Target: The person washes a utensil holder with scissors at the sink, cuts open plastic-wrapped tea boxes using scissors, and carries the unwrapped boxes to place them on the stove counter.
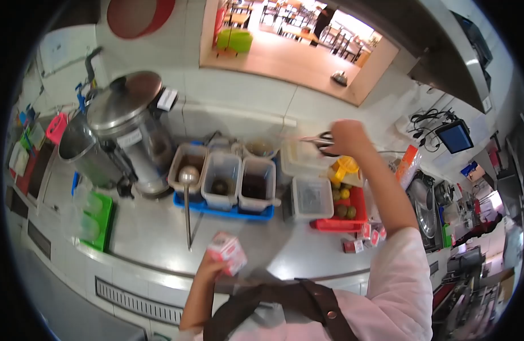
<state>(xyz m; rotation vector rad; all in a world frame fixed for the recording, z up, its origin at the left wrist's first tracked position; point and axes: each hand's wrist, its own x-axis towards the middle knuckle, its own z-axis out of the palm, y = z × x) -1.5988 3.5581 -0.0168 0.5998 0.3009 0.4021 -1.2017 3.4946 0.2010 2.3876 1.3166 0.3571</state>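
Presently, your left hand [209, 269] pinches the carton [228, 253] between its fingers; your right hand [350, 139] has fingers curled round raised scissors [314, 140], clear tub [312, 198] nearer you. Shifting them calls for clearance.

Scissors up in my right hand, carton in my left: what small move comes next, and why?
Probably lower the scissors toward the carton: the right hand holds them high and well apart from it, while the left hand holds the carton near the counter's front edge.
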